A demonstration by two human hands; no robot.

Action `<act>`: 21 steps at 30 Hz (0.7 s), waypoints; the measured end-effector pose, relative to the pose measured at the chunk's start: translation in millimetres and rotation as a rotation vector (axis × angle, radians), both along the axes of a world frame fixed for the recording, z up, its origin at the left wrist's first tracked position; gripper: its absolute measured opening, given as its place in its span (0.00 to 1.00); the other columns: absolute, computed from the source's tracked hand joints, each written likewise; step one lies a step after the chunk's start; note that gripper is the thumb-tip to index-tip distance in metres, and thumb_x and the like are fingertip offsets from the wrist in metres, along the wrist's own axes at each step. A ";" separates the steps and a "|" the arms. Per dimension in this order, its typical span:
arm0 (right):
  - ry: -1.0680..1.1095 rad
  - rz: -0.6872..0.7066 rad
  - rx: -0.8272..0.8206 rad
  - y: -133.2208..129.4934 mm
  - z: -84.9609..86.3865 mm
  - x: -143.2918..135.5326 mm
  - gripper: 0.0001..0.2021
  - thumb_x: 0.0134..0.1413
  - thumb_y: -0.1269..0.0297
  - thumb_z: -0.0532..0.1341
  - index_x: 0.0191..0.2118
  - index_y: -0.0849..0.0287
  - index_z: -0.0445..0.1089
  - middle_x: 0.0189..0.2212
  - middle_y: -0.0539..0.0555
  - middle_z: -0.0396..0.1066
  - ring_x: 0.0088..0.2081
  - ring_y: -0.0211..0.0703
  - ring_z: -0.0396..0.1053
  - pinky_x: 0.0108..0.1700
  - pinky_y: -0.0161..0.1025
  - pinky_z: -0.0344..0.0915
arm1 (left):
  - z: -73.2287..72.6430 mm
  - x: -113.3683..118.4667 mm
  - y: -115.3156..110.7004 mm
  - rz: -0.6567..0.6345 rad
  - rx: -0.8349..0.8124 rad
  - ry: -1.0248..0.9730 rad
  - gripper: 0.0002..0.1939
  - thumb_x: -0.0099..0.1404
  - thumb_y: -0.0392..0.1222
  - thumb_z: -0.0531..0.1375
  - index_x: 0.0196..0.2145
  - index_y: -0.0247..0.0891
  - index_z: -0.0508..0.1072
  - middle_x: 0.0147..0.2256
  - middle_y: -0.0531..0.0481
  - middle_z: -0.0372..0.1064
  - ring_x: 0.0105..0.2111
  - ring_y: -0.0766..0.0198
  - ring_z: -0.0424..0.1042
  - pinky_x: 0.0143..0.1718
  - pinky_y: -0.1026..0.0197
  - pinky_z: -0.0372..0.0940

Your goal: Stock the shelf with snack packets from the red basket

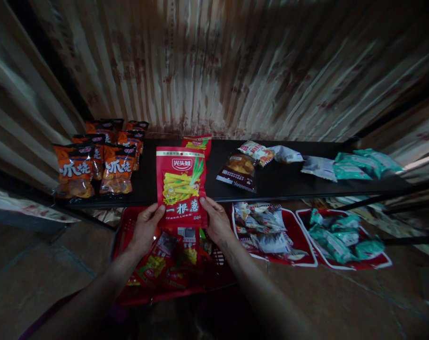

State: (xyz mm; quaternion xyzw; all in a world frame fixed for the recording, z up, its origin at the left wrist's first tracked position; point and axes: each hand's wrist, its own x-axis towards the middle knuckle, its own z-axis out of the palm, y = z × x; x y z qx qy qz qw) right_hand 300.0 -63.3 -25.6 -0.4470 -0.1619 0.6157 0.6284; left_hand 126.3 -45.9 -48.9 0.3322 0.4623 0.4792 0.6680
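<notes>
A red snack bag [181, 184] with yellow sticks and a green onion printed on it is held upright at the front edge of the black shelf [285, 182]. My left hand [146, 230] pinches its lower left edge, and my right hand [216, 221] pinches its lower right edge. Behind it, another red bag [204, 143] stands on the shelf, partly hidden. Below my hands, a red basket [124, 236] holds several more red bags [158, 257].
Orange and black bags [117, 169] stand in rows at the shelf's left. A brown bag [237, 171], white packets [319, 167] and teal packets [365, 164] lie to the right. Two red baskets [308, 252] [384, 259] with packets sit below. A pleated curtain [200, 71] hangs behind.
</notes>
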 end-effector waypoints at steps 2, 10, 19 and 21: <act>-0.013 -0.013 -0.016 -0.3 0.6 -0.3 0.13 0.34 0.59 0.72 0.30 0.57 0.76 0.25 0.49 0.77 0.24 0.42 0.73 0.30 0.38 0.71 | -3.2 -2.0 -0.4 -0.024 0.013 -0.008 0.18 0.52 0.49 0.66 0.38 0.37 0.76 0.32 0.50 0.76 0.33 0.60 0.74 0.35 0.59 0.67; -0.007 -0.018 -0.018 2.1 1.7 -2.5 0.13 0.33 0.61 0.72 0.30 0.57 0.75 0.25 0.49 0.78 0.24 0.41 0.73 0.30 0.37 0.71 | 2.4 -1.6 1.6 0.060 -0.001 -0.060 0.15 0.49 0.48 0.67 0.33 0.36 0.76 0.30 0.51 0.75 0.32 0.61 0.73 0.37 0.59 0.66; -0.015 -0.052 -0.018 4.6 1.4 -1.4 0.14 0.34 0.61 0.72 0.31 0.57 0.76 0.26 0.49 0.78 0.24 0.39 0.73 0.30 0.34 0.71 | 11.5 -3.2 1.1 -0.013 0.094 0.111 0.13 0.53 0.49 0.64 0.29 0.37 0.75 0.28 0.54 0.73 0.28 0.65 0.70 0.30 0.65 0.64; -0.015 -0.064 -0.019 4.4 2.4 -1.5 0.14 0.34 0.61 0.72 0.32 0.58 0.76 0.27 0.50 0.78 0.24 0.39 0.74 0.31 0.34 0.71 | 11.8 -3.9 1.1 -0.019 0.108 0.132 0.12 0.53 0.49 0.64 0.30 0.37 0.75 0.28 0.54 0.73 0.29 0.65 0.70 0.31 0.65 0.65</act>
